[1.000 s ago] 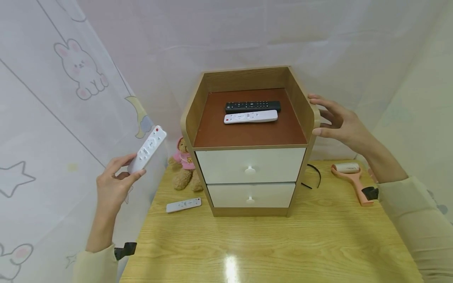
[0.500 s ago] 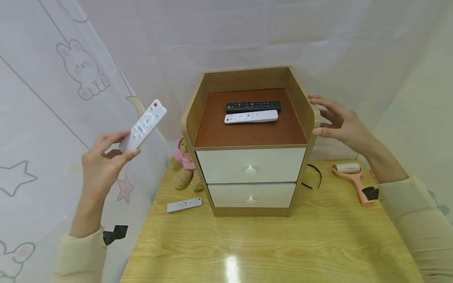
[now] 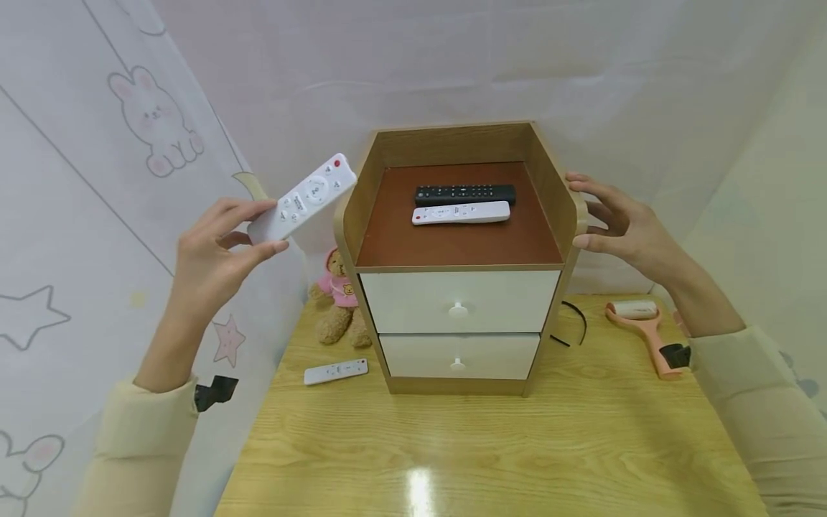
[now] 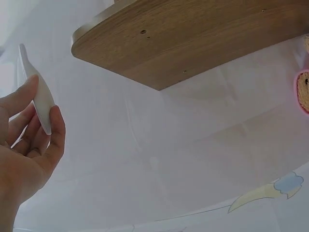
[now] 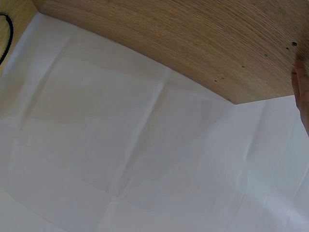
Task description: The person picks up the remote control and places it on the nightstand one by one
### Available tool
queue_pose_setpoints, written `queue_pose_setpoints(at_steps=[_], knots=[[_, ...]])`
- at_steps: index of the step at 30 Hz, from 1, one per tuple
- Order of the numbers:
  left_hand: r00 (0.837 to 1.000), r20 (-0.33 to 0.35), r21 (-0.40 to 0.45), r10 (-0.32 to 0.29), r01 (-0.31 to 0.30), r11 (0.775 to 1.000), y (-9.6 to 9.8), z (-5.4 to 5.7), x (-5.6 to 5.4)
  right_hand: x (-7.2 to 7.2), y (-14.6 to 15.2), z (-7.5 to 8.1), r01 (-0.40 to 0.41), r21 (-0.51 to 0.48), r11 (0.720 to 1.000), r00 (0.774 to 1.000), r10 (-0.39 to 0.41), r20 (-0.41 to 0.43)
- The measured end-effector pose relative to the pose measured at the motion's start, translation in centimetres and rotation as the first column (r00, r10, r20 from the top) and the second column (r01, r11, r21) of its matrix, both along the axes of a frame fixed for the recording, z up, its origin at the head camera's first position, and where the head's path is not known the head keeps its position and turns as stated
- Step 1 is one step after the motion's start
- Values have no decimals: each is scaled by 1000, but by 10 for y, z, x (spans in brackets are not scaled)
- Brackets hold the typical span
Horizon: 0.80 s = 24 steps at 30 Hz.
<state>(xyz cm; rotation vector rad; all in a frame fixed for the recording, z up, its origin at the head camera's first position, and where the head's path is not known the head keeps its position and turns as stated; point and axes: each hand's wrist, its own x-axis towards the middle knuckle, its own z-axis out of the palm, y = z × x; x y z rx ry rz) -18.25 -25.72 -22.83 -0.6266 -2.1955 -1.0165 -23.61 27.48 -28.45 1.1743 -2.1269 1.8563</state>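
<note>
In the head view my left hand (image 3: 216, 255) pinches a white remote control (image 3: 304, 197) between thumb and fingers. It is raised left of the small drawer cabinet (image 3: 459, 384), red button end tilted up toward the cabinet's side panel. The left wrist view shows this remote edge-on (image 4: 42, 99). My right hand (image 3: 623, 226) touches the cabinet's right side panel with spread fingertips, thumb near its front edge. On the brown top shelf (image 3: 446, 248) lie a black remote control (image 3: 465, 194) and, just in front of it, another white remote control (image 3: 461, 213).
A further white remote control (image 3: 336, 371) lies on the wooden table (image 3: 362, 445), left of the cabinet. Behind it sits a teddy bear (image 3: 339, 294) in pink. To the right are a black headband-like loop (image 3: 581, 319) and an orange lint roller (image 3: 646, 327). Both drawers are closed.
My left hand has lifted the white remote, first drifting left, then moving right toward the cabinet, and the remote now lies flatter. The right hand has stayed at the side panel.
</note>
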Motion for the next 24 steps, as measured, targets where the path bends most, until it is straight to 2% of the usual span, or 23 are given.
queue_pose_setpoints(at_steps=[6, 10, 17, 24], knots=[[998, -36, -42, -52, 51, 998, 16, 12, -6, -1, 0, 0, -9, 1, 1000, 1000, 9, 1], [993, -28, -76, -112, 109, 991, 31, 20, -8, -1, 1, -1, -7, 5, 1000, 1000, 7, 1], [978, -25, -157, -206, 200, 967, 53, 27, -12, -1, 1, 0, 9, 18, 1000, 1000, -9, 4], [964, -15, -203, -265, 257, 945, 70, 34, -15, -1, 1, 0, 11, 23, 1000, 1000, -11, 1]])
